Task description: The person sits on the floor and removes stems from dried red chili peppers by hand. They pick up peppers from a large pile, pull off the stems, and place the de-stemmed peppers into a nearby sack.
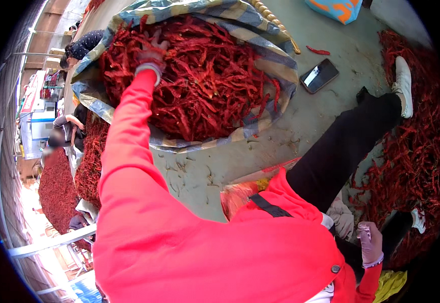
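Observation:
My gloved left hand (151, 56) reaches into a large checked woven sack (275, 60) of dried red chillies (215, 81), its fingers apart among the pods, their tips partly hidden. My gloved right hand (370, 242) is at the lower right beside my black-trousered leg, fingers curled closed; what they hold, if anything, I cannot make out. A phone (319, 76) lies on the grey floor (200, 177) right of the sack, near a loose chilli (317, 50).
A chilli heap (417, 151) spreads along the right, under my white shoe (403, 83). A blue-and-orange bag (333, 7) stands at the top. On the left, co-workers (86, 45) are near more chilli piles (53, 192), with a white metal bar (53, 242) in front.

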A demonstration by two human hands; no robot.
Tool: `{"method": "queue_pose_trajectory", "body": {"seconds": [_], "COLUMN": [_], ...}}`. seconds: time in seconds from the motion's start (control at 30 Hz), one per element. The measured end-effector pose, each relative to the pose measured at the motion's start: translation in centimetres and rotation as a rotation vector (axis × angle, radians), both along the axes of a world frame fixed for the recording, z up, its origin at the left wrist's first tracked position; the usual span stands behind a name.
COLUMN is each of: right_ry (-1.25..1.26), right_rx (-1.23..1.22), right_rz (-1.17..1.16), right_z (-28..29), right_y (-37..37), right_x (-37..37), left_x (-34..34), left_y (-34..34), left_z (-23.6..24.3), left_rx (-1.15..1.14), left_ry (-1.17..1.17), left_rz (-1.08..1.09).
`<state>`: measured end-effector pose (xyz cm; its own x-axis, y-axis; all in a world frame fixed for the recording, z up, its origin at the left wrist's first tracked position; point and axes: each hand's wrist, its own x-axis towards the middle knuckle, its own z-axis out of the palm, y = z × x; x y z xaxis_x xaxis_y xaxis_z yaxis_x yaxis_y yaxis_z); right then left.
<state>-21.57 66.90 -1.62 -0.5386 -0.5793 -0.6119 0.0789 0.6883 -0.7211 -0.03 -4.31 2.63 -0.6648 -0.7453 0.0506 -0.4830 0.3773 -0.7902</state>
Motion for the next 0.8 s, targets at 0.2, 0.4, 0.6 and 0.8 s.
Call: {"method": "queue_pose_trajectory", "body": {"seconds": [0.2,0.4,0.6,0.8], "right_ry": [-0.024,-0.114,-0.199,-0.135], "right_rx": [0.099,0.152,0.092,0.058], "right_rz": [0.024,-0.167,-0.233,-0.195], "right_z": [-0.5,-0.3,-1.3,-2.0], "right_y": [1.9,1.9,3.1,4.1], "right_x": [1.5,3.4,5.8,5.8], "left_x": [-1.2,-4.6,-0.5,-3.2], "left_y": [-9.6,-16.6,-19.4,-14.3], "left_z": [1.0,-1.3,-7.5,-0.5], "left_rx": [0.197,0.503,0.597,0.664], "left_ry": [0.014,0.049,0.112,0.162], "left_rz": [0.174,0.379,0.214,0.376]}}
